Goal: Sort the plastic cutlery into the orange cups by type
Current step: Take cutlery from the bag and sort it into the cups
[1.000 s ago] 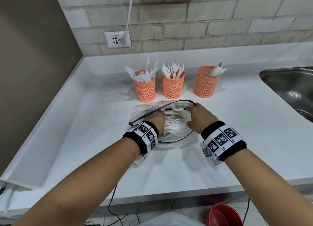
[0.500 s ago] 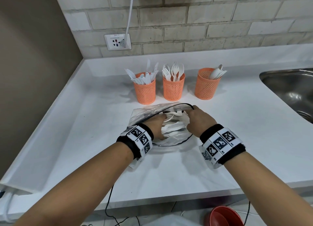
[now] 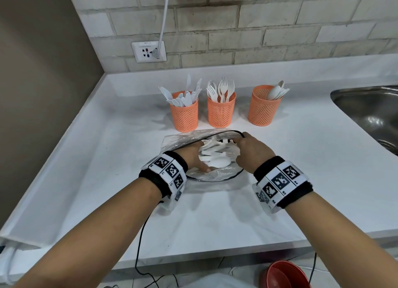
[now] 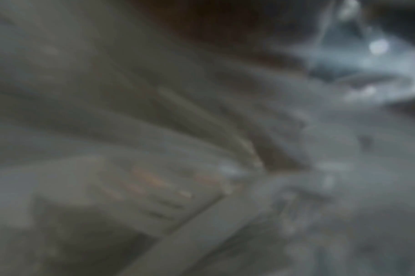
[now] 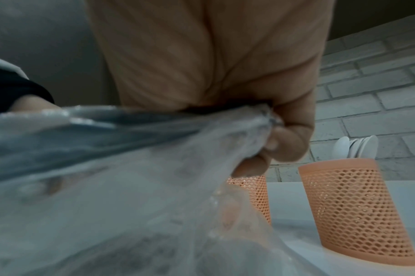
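Observation:
A clear plastic bag (image 3: 217, 175) with a black-edged mouth lies on the white counter (image 3: 107, 158), with white plastic cutlery (image 3: 215, 156) inside. My right hand (image 3: 247, 149) pinches the bag's rim (image 5: 261, 119) and holds the mouth up. My left hand (image 3: 198, 158) is inside the bag among the cutlery; how its fingers lie is hidden. Behind stand three orange mesh cups: the left cup (image 3: 184, 115) holds knives, the middle cup (image 3: 220, 112) forks, the right cup (image 3: 262, 106) spoons. The left wrist view is a dim blur of plastic.
A steel sink (image 3: 370, 113) lies at the right. A wall socket (image 3: 148, 51) with a white cable sits on the brick wall behind. A red bowl (image 3: 284, 276) stands on the floor below the counter's front edge. A brown wall bounds the left.
My left hand has pushed a little deeper into the bag and shifted the cutlery. My right hand has lifted the bag's rim slightly and keeps its hold.

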The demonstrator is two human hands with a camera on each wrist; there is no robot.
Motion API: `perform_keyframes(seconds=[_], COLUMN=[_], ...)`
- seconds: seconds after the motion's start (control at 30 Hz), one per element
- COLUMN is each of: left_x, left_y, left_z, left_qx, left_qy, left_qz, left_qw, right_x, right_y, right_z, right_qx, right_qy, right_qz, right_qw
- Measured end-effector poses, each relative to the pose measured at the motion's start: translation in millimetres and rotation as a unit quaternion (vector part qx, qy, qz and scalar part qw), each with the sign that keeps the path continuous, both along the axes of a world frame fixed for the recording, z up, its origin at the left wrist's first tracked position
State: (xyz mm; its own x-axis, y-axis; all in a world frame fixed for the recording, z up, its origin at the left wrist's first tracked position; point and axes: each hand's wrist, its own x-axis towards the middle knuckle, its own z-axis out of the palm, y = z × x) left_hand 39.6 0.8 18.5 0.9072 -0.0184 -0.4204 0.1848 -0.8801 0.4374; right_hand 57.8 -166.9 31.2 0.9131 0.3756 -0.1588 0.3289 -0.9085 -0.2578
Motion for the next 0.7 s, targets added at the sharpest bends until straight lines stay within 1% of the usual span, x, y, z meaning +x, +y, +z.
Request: perform_keyframes(seconds=[0.07,0.13,0.23,0.4,0.53,0.7], left_x=[0.8,1.9,5.2,6.9,6.4,3.7], left_y=[0.3,1.5,5.6,5.2,3.4,4.5], left_z=[0.1,1.8,2.3,0.0,-2.8,-2.4], left_qx=[-0.026,-0.027,0.000,0.077,0.092,0.099], left_qy=[-0.015,-0.016,-0.007,-0.015,-0.010,-0.051], left_qz=[0.017,0.017,0.005,-0.025,-0.045,-0.053], left_qw=[0.999,0.999,1.000,0.997,0.995,0.992], right_x=[0.5,1.1,2.1,2.9,3.1,3.5], right_y=[0.7,1.3,2.4,3.7,3.4,4.0], right_z=[1.1,2.0,2.6,2.0,1.6,1.4], right_qx=[0.002,0.000,-0.006,-0.008,-0.009,-0.008], right_qy=[-0.001,-0.001,0.002,0.001,0.003,0.001], right_qz=[0.002,0.002,0.001,0.005,0.006,0.005], right_qw=[1.000,1.000,1.000,1.000,1.000,1.000])
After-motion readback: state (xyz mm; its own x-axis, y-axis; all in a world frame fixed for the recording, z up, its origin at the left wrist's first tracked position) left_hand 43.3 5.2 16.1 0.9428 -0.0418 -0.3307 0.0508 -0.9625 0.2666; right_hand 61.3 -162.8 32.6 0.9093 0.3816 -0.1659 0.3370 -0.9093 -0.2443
